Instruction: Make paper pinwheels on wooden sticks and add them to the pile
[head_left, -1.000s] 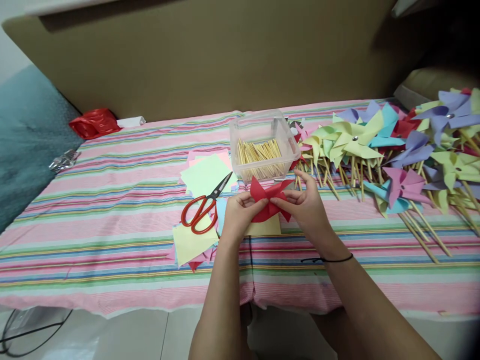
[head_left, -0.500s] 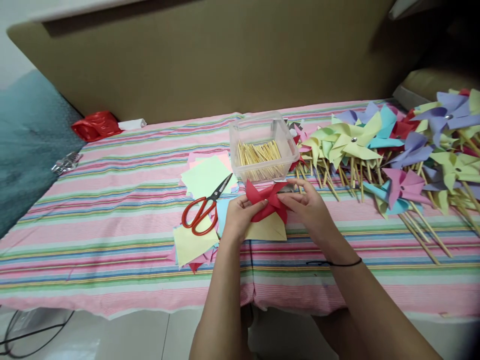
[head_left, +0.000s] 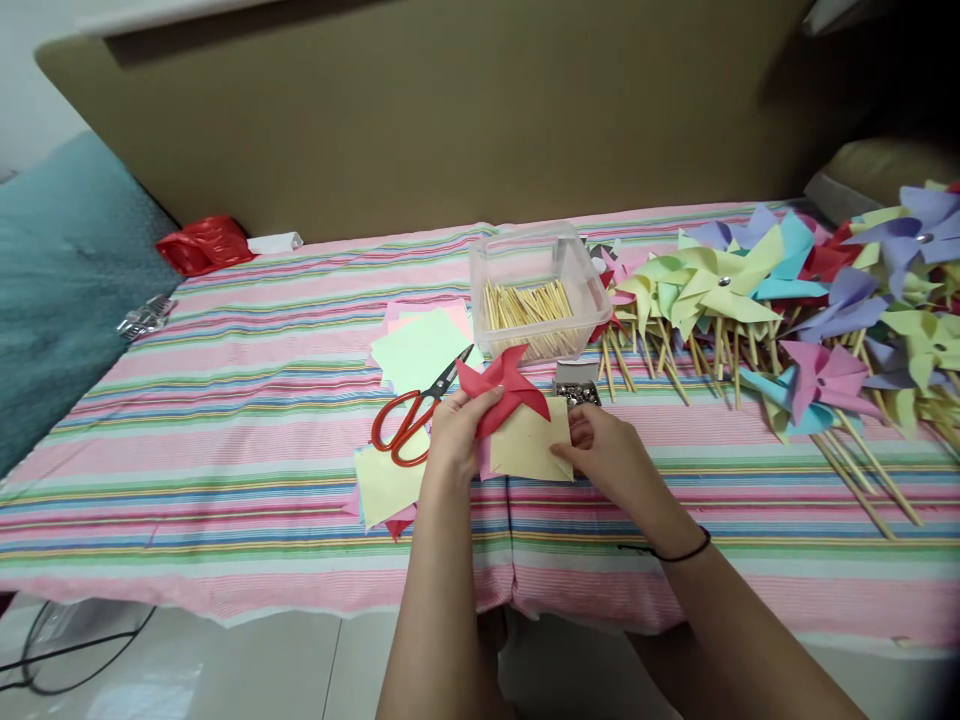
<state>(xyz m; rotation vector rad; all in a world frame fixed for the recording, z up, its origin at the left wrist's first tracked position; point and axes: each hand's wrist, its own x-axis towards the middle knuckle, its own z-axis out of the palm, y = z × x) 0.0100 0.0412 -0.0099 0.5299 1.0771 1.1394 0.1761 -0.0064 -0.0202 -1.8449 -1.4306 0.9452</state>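
Observation:
My left hand pinches a red paper pinwheel whose folded blades stand up, thumb on top. Beneath it lies a yellow paper square with slits at its corners, with a pink sheet's edge showing under it. My right hand is at the yellow square's right edge. Its fingers are curled and its thumb is over the paper; whatever they hold, if anything, is hidden. Just beyond is a small open box of shiny metal tacks. Red-handled scissors lie left of my left hand.
Behind my hands stands a clear plastic tub of thin wooden sticks. Paper stacks lie to the left. Finished pinwheels on sticks pile up at right. A red plastic bag rests on the striped cloth.
My right hand has let go of the red pinwheel and moved down to the yellow square's edge. The left hand has carried the pinwheel slightly left, uncovering the tack box.

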